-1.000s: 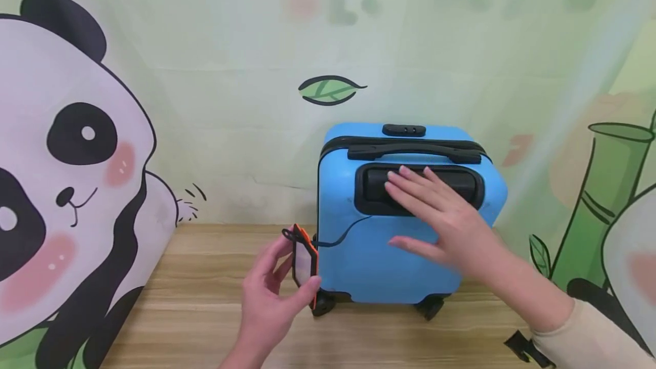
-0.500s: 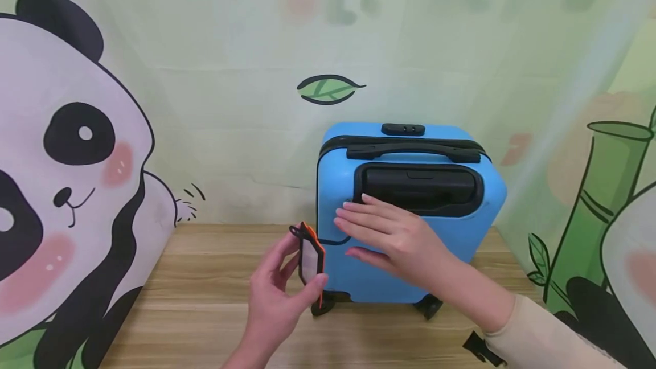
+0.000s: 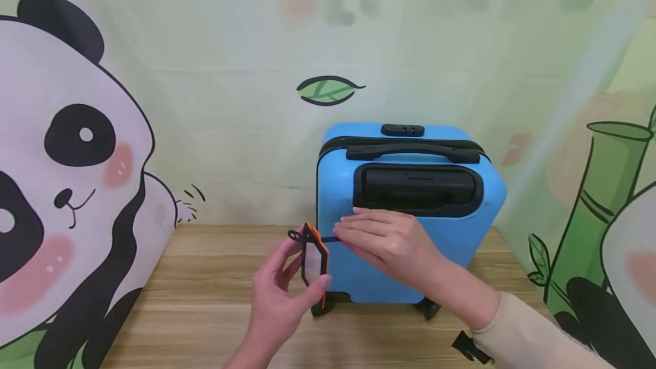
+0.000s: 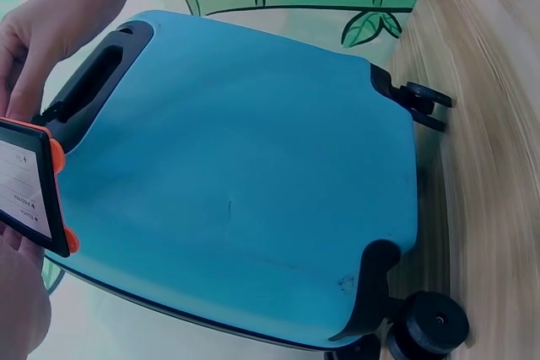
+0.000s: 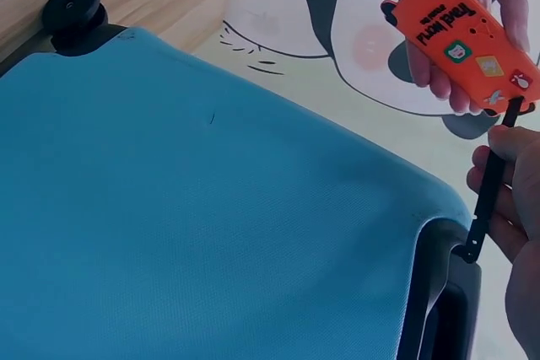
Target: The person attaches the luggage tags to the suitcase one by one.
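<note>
My left hand (image 3: 279, 295) holds a luggage tag (image 3: 315, 263) upright between thumb and fingers, left of a blue suitcase (image 3: 400, 263). In the left wrist view the tag (image 4: 21, 183) shows its card side with printed lines. Its orange back (image 5: 460, 40), with lettering and small pictures, faces the right wrist camera. A black strap (image 5: 494, 179) runs from the tag. My right hand (image 3: 394, 244) pinches this strap close to the tag, as its thumb and fingers (image 5: 502, 137) show. The strap's far end lies by the suitcase's black recess (image 3: 420, 187); whether it is fastened there I cannot tell.
The suitcase stands on its wheels (image 3: 427, 307) on a wood-grain surface (image 3: 215, 278). Its black carry handle (image 3: 412, 151) and lock (image 3: 402, 130) are on top. Behind it hangs a printed panda backdrop (image 3: 230, 101). A black buckle (image 3: 468, 347) hangs by the right sleeve.
My right hand has moved left and down from the suitcase's recess to the strap near the tag. My left hand with the tag has shifted slightly right.
</note>
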Tool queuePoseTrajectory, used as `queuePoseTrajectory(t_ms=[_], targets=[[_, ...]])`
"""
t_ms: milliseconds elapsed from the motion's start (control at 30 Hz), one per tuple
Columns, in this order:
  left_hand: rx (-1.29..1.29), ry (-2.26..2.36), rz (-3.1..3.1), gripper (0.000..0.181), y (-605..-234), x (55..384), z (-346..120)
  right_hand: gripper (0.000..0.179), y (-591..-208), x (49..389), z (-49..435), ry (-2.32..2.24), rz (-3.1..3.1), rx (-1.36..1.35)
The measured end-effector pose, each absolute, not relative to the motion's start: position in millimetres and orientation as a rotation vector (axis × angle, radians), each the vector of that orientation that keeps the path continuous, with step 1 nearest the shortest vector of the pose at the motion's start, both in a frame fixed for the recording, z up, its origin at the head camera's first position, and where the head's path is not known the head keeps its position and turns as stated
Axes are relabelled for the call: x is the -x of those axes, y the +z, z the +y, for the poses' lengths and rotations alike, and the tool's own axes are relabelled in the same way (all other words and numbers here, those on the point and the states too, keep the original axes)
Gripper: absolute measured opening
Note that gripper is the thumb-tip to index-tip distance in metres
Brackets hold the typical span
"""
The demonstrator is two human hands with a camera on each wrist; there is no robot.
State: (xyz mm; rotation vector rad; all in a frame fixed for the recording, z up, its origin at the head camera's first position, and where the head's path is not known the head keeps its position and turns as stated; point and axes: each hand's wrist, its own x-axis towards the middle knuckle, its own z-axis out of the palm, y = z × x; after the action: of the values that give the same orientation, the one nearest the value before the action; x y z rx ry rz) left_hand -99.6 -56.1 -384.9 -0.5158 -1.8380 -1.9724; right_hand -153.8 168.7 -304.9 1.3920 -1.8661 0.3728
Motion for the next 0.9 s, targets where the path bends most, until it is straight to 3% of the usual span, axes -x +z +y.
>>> queuePoseTrajectory(t_ms=[300, 667, 900], targets=[[0.504, -1.943, -1.877, 0.063, -385.4, 98.3, -53.5, 0.032, -304.7, 152.2, 164.9, 0.4, -1.845, -1.356], [0.495, -1.818, -1.949, 0.079, -384.0, 95.8, -48.3, 0.034, -304.6, 151.5, 161.9, 0.428, -1.823, -1.366], [0.596, -1.701, -1.94, 0.079, -375.7, 99.3, -60.2, 0.027, -303.4, 151.4, 164.2, 0.43, -1.816, -1.367]])
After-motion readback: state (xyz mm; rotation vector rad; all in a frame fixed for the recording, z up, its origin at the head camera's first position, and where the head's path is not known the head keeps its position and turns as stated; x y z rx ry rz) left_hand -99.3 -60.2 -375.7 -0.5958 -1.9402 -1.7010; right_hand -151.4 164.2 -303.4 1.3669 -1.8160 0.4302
